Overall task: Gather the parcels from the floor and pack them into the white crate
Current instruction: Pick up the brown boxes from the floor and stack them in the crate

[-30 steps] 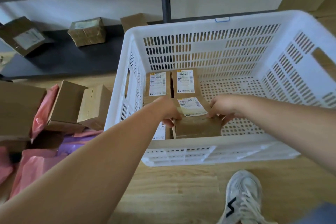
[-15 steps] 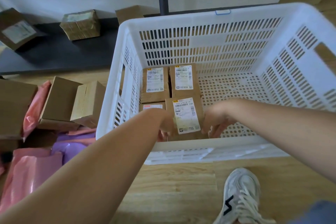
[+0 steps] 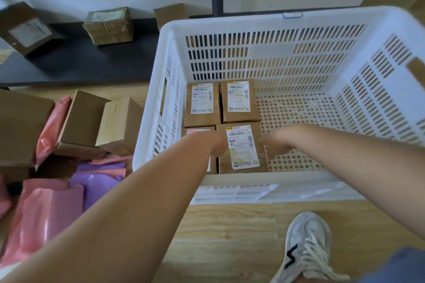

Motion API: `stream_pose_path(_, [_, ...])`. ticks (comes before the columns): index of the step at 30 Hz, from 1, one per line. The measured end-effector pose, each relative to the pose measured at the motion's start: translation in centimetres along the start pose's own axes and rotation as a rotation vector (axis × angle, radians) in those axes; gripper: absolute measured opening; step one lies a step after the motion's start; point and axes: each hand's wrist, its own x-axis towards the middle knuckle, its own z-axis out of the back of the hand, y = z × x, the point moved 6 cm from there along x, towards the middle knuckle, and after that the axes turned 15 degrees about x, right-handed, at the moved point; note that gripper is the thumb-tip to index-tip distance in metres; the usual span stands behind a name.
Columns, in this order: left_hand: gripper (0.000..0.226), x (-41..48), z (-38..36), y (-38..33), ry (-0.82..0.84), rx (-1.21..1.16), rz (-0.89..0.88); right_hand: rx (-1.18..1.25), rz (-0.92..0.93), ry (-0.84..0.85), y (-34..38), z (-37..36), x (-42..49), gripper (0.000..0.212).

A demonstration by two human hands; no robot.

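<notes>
Left hand (image 3: 215,145), grip hidden, and slack right hand (image 3: 274,145) are flanking a parcel (image 3: 243,147) in the crate (image 3: 276,179), best nudged flush.

In the crate (image 3: 276,181), the label (image 3: 242,147) on the near box (image 3: 263,164) reads roughly "252C GT95 01 A1" and "FUA"; all other print is too blurred.

a parcel storeroom or small dispatch room: cardboard parcels (image 3: 239,99) with printed barcode labels sit in a slotted white crate (image 3: 253,23) on a wood-look floor (image 3: 230,232), pink and purple mailer bags (image 3: 43,218) heaped beside it, more taped boxes (image 3: 108,26) on a low dark metal shelf (image 3: 76,64).
</notes>
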Motion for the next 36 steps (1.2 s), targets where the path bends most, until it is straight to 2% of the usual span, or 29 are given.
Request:
stream_pose_path(1, [0.018, 0.0, 0.5, 0.3, -0.047, -0.051, 0.03, 0.004, 0.04, -0.065, 0.4, 0.7, -0.3, 0.045])
stream_pose_path(4, [0.011, -1.1, 2.7, 1.4, -0.216, -0.28, 0.089, 0.099, 0.14, -0.22, 1.4, 3.2, -1.5, 0.04])
stream_pose_path(6, [0.029, -2.7, 4.5, 2.8, -0.38, -0.494, 0.125, 0.168, 0.187, -0.31, 2.3, 4.8, -2.8, 0.043])
stream_pose_path(9, [0.041, -7.0, 6.3, 5.6, -0.664, -0.74, 0.159, 0.35, 0.284, -0.418, 4.9, 6.5, -5.7, 0.043])
stream_pose_path(12, [0.041, -11.8, 6.9, 9.3, -0.941, -0.779, 0.25, 0.533, 0.386, -0.516, 7.9, 7.2, -8.7, 0.035])
stream_pose_path(14, [0.04, -14.6, 6.4, 12.4, -1.055, -0.739, 0.325, 0.645, 0.476, -0.547, 10.6, 6.8, -10.6, 0.033])
stream_pose_path(17, [0.04, -16.8, 3.6, 18.1, -1.049, -0.731, 0.432, 0.714, 0.595, -0.541, 15.6, 5.2, -12.9, 0.03])
stream_pose_path(21, [0.038, -17.3, -1.2, 24.7, -0.921, -0.652, 0.561, 0.806, 0.694, -0.495, 21.5, 3.3, -14.5, 0.028])
stream_pose_path(25, [0.036, -16.7, -6.4, 28.8, -0.814, -0.718, 0.673, 0.807, 0.735, -0.473, 27.1, 1.9, -13.9, 0.034])
stream_pose_path(29, [0.033, -14.4, -9.4, 31.1, -0.721, -0.816, 0.75, 0.759, 0.61, -0.423, 31.2, 0.3, -10.2, 0.041])
stream_pose_path(32, [0.034, -11.8, -10.8, 32.1, -0.718, -0.876, 0.724, 0.735, 0.449, -0.352, 33.2, -0.4, -5.9, 0.04])
stream_pose_path(34, [0.033, -10.5, -10.9, 32.2, -0.689, -0.843, 0.695, 0.765, 0.355, -0.336, 34.1, -0.2, -3.0, 0.035])
stream_pose_path(36, [0.033, -9.5, -10.9, 31.5, -0.663, -0.979, 0.66, 0.808, 0.298, -0.346, 34.3, 0.2, -1.3, 0.027])
